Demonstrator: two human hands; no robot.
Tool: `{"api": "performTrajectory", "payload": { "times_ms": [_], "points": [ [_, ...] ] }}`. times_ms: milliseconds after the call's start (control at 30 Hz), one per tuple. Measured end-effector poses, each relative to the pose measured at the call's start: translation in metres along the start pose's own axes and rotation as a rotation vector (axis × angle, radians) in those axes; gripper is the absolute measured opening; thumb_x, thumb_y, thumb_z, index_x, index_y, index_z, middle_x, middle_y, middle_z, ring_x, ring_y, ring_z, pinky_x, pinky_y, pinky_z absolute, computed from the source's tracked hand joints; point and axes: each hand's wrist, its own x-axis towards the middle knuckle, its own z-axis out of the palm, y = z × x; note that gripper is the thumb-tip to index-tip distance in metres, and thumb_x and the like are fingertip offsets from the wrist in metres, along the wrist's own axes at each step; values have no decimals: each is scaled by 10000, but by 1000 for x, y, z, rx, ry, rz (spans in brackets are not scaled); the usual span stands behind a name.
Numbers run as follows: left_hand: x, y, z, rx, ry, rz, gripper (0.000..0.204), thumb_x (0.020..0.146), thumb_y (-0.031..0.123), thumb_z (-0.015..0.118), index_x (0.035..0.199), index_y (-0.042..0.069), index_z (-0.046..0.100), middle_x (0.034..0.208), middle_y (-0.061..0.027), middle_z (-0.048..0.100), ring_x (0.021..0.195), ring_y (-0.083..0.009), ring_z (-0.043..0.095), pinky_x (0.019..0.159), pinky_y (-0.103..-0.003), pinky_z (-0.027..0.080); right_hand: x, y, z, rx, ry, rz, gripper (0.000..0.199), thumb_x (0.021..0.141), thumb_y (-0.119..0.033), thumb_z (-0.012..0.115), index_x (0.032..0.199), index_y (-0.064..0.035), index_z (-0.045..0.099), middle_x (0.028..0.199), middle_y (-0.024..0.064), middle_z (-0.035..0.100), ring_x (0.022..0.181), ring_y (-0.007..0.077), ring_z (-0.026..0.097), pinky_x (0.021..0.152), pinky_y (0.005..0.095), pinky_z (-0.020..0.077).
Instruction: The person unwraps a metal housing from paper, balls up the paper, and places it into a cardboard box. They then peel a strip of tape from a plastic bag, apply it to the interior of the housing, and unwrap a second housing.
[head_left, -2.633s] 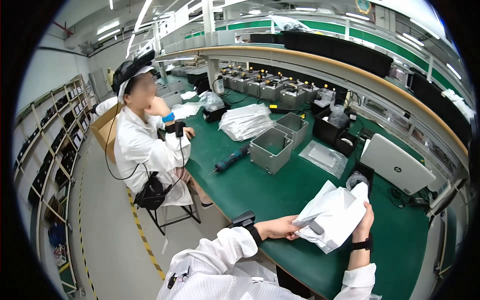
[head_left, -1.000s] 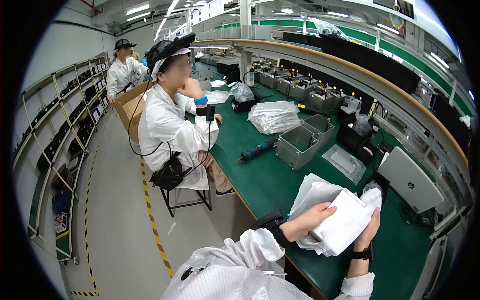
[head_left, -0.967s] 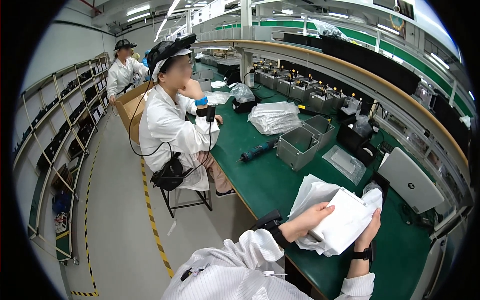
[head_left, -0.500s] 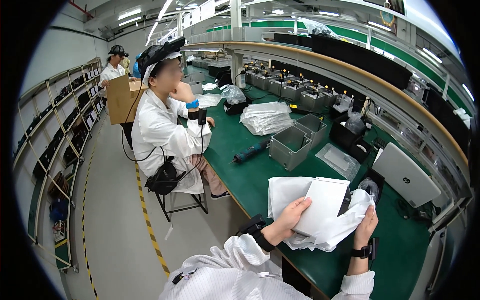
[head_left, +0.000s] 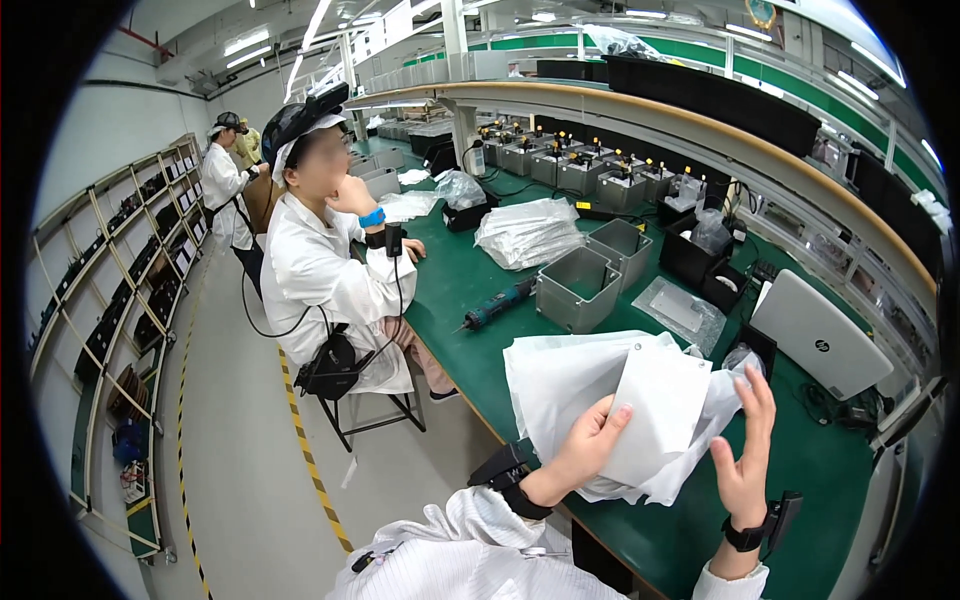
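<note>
A flat silver-grey metal panel (head_left: 657, 410) with small holes near its corners is tilted up in front of me. My left hand (head_left: 588, 448) grips its left edge, the thumb lying on its face. Crumpled white wrapping sheet (head_left: 545, 375) spreads behind and below the panel, hiding its back. Beside the panel's right side, my right hand (head_left: 748, 455) is raised with the fingers spread and nothing in them. It is close to the wrapping; whether the two touch, I cannot tell.
Grey metal housings (head_left: 578, 292) and a power screwdriver (head_left: 498, 305) lie beyond the wrapping on the green bench (head_left: 455, 335). A stack of clear bags (head_left: 530, 233) is farther back. A silver laptop (head_left: 822, 340) stands at right. A co-worker (head_left: 335, 250) sits at left.
My right hand has let go of the wrapping and opened. The panel has turned, hiding the dark side part seen earlier. In the background, a standing person has turned, and the cardboard box has shifted.
</note>
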Motion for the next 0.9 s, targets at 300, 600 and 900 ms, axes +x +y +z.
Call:
{"api": "performTrajectory", "payload": {
  "times_ms": [300, 600, 900],
  "points": [
    [-26, 9, 41, 328, 119, 223, 227, 1020, 209, 498, 1064, -7, 555, 793, -51, 547, 687, -76, 470, 611, -224, 410, -19, -36, 44, 184, 2, 256, 908, 816, -261, 704, 1496, 32, 178, 1400, 257, 396, 1236, 395, 419, 1033, 447, 355],
    [-31, 29, 36, 113, 262, 356, 246, 1036, 219, 457, 1083, 1, 561, 898, -3, 590, 792, -61, 497, 709, -212, 425, -21, -22, 57, -47, 160, -113, 541, 876, -400, 594, 1163, 56, 544, 848, 135, 607, 840, 330, 575, 988, 531, 345],
    [-4, 8, 13, -296, 254, 64, 341, 1049, 294, 404, 1160, 16, 566, 1071, -50, 647, 944, -109, 606, 827, -262, 491, -19, 7, 47, 2, 197, -187, 581, 985, -463, 277, 1028, 2, 622, 910, 142, 625, 872, 311, 587, 979, 520, 341]
  ]
}}
